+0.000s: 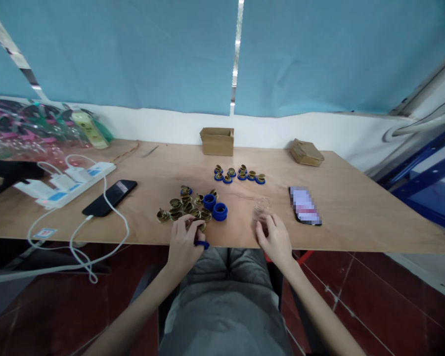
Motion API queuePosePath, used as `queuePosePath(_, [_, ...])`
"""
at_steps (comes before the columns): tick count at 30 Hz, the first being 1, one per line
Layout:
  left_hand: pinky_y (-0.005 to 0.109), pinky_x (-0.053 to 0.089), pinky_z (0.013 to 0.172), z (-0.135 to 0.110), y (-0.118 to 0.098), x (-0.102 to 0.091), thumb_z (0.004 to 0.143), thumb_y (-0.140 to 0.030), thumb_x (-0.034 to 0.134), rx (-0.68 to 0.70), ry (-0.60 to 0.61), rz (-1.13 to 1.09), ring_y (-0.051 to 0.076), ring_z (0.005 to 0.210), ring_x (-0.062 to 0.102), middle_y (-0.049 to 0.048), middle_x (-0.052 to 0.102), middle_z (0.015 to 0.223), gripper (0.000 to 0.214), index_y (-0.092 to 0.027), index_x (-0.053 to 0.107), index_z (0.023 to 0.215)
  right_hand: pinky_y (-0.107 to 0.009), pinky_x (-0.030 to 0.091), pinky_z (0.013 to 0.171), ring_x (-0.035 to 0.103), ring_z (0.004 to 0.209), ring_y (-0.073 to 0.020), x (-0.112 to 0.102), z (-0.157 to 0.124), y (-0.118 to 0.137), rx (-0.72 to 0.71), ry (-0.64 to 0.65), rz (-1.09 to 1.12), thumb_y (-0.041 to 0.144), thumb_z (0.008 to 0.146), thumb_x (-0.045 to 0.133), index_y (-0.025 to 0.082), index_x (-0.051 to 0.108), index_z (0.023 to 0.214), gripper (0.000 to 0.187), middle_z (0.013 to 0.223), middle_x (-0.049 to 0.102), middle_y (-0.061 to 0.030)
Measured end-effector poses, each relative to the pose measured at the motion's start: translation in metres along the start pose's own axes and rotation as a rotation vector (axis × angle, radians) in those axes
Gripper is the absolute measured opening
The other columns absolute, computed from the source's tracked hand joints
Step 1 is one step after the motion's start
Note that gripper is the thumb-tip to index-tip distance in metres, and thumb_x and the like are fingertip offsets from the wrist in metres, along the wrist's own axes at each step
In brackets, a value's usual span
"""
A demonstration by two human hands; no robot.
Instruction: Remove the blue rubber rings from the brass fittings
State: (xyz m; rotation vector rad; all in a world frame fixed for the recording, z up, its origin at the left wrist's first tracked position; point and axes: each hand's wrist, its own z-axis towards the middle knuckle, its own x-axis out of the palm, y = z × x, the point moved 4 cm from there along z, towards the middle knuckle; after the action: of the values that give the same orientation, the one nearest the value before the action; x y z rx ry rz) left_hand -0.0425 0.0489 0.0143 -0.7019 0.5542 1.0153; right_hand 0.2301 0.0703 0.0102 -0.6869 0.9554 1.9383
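Blue ring (202, 244) under left hand (183, 242) — table's (356, 217) near edge.

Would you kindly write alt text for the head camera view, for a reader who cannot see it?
A seated person's left hand pinches a blue ring at the near edge of a wooden table, beside a pile of brass fittings. The right hand rests next to a clear plastic bag. Finished brass-and-blue pieces sit in a row farther back.

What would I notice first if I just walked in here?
Probably the pile of brass pieces and blue rings at the table's near edge, with the left hand holding a blue piece beside it. Behind them, a neat row of finished parts sits before a small box.
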Motion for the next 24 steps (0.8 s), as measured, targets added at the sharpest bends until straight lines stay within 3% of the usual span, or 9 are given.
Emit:
queuePosePath(10, [0.042, 0.052, 0.09, 0.005, -0.007, -0.015, 0.091, -0.014, 0.06, 0.027, -0.073, -0.064, 0.028, 0.104, 0.057, 0.0123, 0.057, 0.11, 0.01, -0.02, 0.066, 0.096, -0.041, 0.052, 0.084, 0.065, 0.092, -0.0279, -0.001, 0.0, 0.001, -0.004, -0.005, 0.001, 0.027, 0.098, 0.049, 0.019, 0.061, 0.105, 0.016, 0.1, 0.067, -0.0116])
queuePosePath(13, [0.038, 0.052, 0.087, 0.006, -0.011, -0.019, 0.094, -0.014, 0.056, 0.052, 0.004, -0.107, 0.025, 0.094, 0.06, 0.0081, 0.061, 0.097, 0.01, -0.02, 0.062, 0.098, -0.041, 0.051, 0.085, 0.064, 0.093, -0.0278, -0.001, 0.0, 0.001, -0.008, -0.001, 0.004, 0.026, 0.098, 0.049, 0.019, 0.061, 0.106, 0.016, 0.101, 0.067, -0.0115])
queuePosePath(16, [0.033, 0.051, 0.075, 0.003, -0.011, -0.023, 0.094, -0.018, 0.054, -0.026, 0.239, -0.11, 0.023, 0.083, 0.065, 0.0054, 0.063, 0.092, 0.007, -0.021, 0.058, 0.1, -0.04, 0.051, 0.085, 0.064, 0.094, -0.028, 0.0, -0.001, 0.001, -0.01, 0.007, -0.009, 0.026, 0.098, 0.049, 0.019, 0.061, 0.107, 0.016, 0.101, 0.067, -0.0115])
queuePosePath(18, [0.032, 0.047, 0.066, -0.002, -0.009, -0.026, 0.091, -0.015, 0.055, -0.085, 0.485, -0.045, 0.023, 0.079, 0.067, 0.0053, 0.066, 0.093, 0.007, -0.021, 0.057, 0.094, -0.04, 0.051, 0.085, 0.064, 0.094, -0.0281, 0.0, -0.001, 0.001, -0.01, 0.004, -0.022, 0.026, 0.098, 0.05, 0.019, 0.061, 0.107, 0.016, 0.101, 0.067, -0.0112])
queuePosePath(21, [0.03, 0.039, 0.063, -0.015, -0.007, -0.033, 0.076, -0.004, 0.056, -0.052, 0.87, -0.028, 0.024, 0.08, 0.069, 0.0019, 0.07, 0.087, 0.02, -0.023, 0.057, 0.084, -0.04, 0.05, 0.084, 0.064, 0.093, -0.0278, 0.0, -0.001, 0.001, -0.015, -0.004, -0.032, 0.027, 0.098, 0.049, 0.019, 0.061, 0.106, 0.016, 0.101, 0.067, -0.0109])
queuePosePath(24, [0.028, 0.033, 0.06, -0.022, -0.004, -0.041, 0.066, -0.001, 0.055, -0.022, 1.06, -0.069, 0.022, 0.074, 0.067, -0.0016, 0.07, 0.078, 0.03, -0.025, 0.06, 0.084, -0.04, 0.05, 0.084, 0.063, 0.092, -0.0277, 0.0, -0.001, 0.002, -0.024, -0.008, -0.032, 0.027, 0.099, 0.049, 0.019, 0.061, 0.105, 0.016, 0.1, 0.067, -0.011])
